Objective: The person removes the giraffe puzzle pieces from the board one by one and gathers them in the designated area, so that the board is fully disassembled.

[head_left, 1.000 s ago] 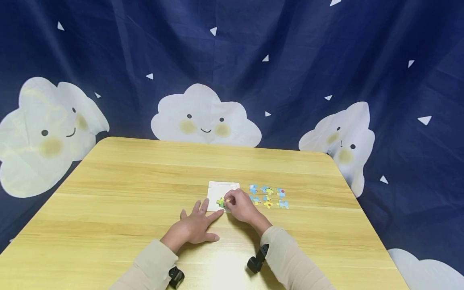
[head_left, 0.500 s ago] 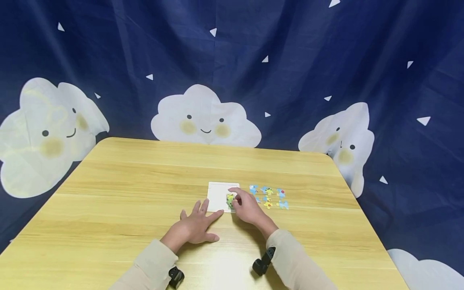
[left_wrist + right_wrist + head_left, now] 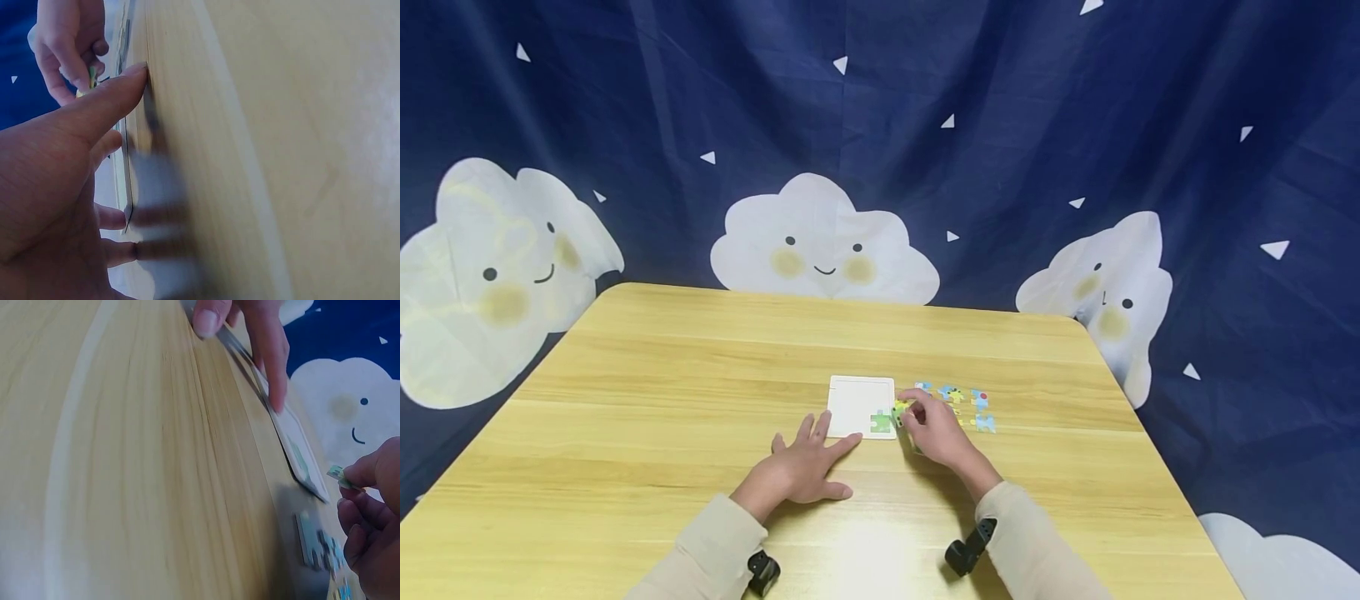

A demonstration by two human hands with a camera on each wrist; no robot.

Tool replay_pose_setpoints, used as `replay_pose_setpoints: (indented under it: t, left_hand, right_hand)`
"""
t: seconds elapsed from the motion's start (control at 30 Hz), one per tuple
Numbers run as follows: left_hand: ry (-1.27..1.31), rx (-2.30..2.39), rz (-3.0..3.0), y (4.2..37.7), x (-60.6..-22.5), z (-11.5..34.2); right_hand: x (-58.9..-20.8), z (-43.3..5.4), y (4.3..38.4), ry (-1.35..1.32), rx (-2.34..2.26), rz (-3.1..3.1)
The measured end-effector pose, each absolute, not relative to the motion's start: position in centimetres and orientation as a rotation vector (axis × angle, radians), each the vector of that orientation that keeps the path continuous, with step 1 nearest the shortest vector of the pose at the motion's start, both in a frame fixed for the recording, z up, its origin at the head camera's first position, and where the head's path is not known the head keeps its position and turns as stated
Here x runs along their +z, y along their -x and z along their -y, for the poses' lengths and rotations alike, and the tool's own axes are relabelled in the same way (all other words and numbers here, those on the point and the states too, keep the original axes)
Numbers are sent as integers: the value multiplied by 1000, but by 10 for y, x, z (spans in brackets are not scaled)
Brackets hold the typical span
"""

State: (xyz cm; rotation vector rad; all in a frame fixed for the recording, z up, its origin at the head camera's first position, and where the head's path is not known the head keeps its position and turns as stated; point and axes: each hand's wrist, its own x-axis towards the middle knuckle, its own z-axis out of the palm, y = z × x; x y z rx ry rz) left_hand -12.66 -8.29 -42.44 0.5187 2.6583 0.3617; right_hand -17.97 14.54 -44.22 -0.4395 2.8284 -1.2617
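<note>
A white puzzle board (image 3: 850, 400) lies flat on the table, with a green puzzle piece (image 3: 880, 423) in its near right corner. My left hand (image 3: 805, 471) is spread, its fingertips touching the board's near left edge. Between thumb and fingers my right hand (image 3: 936, 429) pinches a green and yellow puzzle piece (image 3: 899, 410), just off the board's right edge. In the right wrist view this held puzzle piece (image 3: 338, 474) is raised above the table. The left wrist view shows my left hand (image 3: 56, 169) from the thumb side, with my right hand (image 3: 72, 37) beyond it.
Several loose blue and yellow puzzle pieces (image 3: 955, 394) lie to the right of the board, some hidden behind my right hand. The wooden table (image 3: 700, 350) reaches back to a dark blue curtain (image 3: 880, 108) with printed clouds.
My right hand has moved right with the green and yellow puzzle piece, from over the board to beyond its edge, uncovering the green corner puzzle piece. My left hand has stayed in place.
</note>
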Motion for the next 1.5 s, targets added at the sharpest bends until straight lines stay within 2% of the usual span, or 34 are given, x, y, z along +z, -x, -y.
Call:
replay_pose_setpoints:
  t: [0.4, 1.5]
  left_hand:
    - [-520, 351, -2656, 127, -423, 84]
    - [-522, 346, -2667, 127, -424, 85]
  right_hand:
    - [-443, -172, 171, 311, -1264, -2832]
    - [-445, -210, 152, 213, -1231, -2826]
